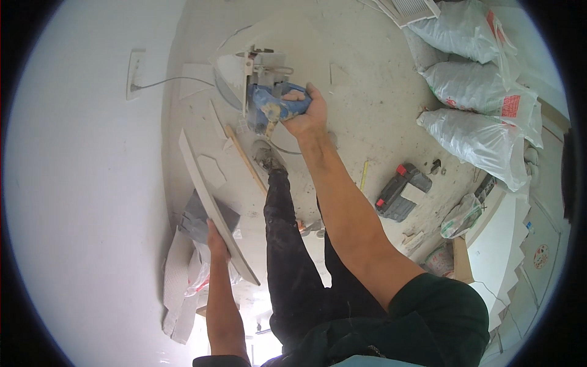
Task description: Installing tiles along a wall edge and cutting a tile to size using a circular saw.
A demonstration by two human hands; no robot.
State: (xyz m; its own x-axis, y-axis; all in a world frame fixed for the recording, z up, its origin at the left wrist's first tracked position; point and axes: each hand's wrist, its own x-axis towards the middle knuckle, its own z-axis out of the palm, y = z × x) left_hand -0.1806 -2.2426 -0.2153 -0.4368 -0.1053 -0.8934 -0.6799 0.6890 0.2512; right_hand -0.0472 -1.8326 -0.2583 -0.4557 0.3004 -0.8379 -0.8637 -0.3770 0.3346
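My right hand (309,116) is closed around the handle of a dusty blue handheld power saw (262,101). Its metal base and guard parts face away from me, and its blade cannot be made out. Lower on the left, my left hand (217,246) grips the edge of a long, narrow pale board (211,199), which is tilted along the wall side. My fingers on the board's far face are hidden.
A grey cable runs from a wall socket (136,74) toward the saw. Thin wooden strips (244,158) lie by my shoe (268,156). A black-and-red toolbox (400,191) sits on the dusty floor at right, below several stuffed white sacks (474,144). Cardboard (178,275) leans at left.
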